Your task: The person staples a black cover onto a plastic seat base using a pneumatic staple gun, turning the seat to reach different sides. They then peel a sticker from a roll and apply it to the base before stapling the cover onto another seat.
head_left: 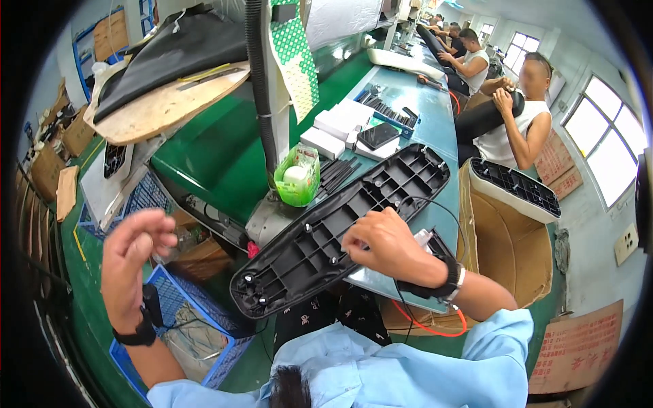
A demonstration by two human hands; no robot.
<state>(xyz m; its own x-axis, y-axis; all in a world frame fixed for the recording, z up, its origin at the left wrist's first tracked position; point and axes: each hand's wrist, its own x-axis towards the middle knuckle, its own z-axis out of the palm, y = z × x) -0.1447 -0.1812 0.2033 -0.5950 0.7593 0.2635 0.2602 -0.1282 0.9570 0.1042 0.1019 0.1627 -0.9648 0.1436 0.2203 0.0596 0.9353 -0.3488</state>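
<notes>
Workbench [439, 126]: blue-topped, supporting the work. Black ribbed panel [326, 234]: lies diagonally, ribs upward, its far part over the bench, its near end projecting past the edge. Blue crate [233, 357]: stands below, at left. Right hand [391, 245]: over the panel's right-hand side, fingers bent; grasp or contact cannot be told. Left hand [126, 262]: raised, apart from the panel, fingers loosely curled, released. Green pouch [292, 194]: upright beside the panel. Dark phone [379, 136]: beyond it.
</notes>
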